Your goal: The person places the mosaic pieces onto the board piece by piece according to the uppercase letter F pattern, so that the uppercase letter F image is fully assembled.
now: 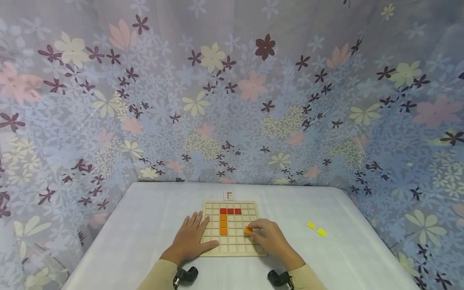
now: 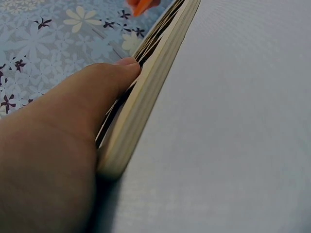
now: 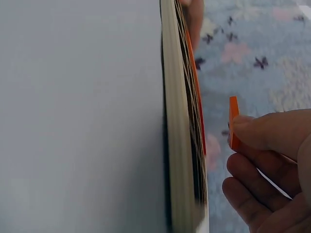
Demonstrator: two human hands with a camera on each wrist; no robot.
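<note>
A square wooden grid board (image 1: 233,254) lies on the table. Three red tiles (image 1: 230,211) form a row near its far side, and below the leftmost one runs a column of three orange tiles (image 1: 223,224). My left hand (image 1: 189,237) rests with straight fingers over the board's left edge, its thumb along the near left part. Between thumb and fingers my right hand (image 1: 270,237) pinches another orange tile (image 3: 233,122), held above the right half of the board. In the right wrist view that tile stands apart from the board's surface.
Just beyond the board's far edge lies a small card (image 1: 229,195) printed with a coloured grid pattern. Two yellow tiles (image 1: 311,225) lie on the white-covered table (image 1: 290,201) to the right. A flowered curtain (image 1: 232,121) hangs behind and around the table.
</note>
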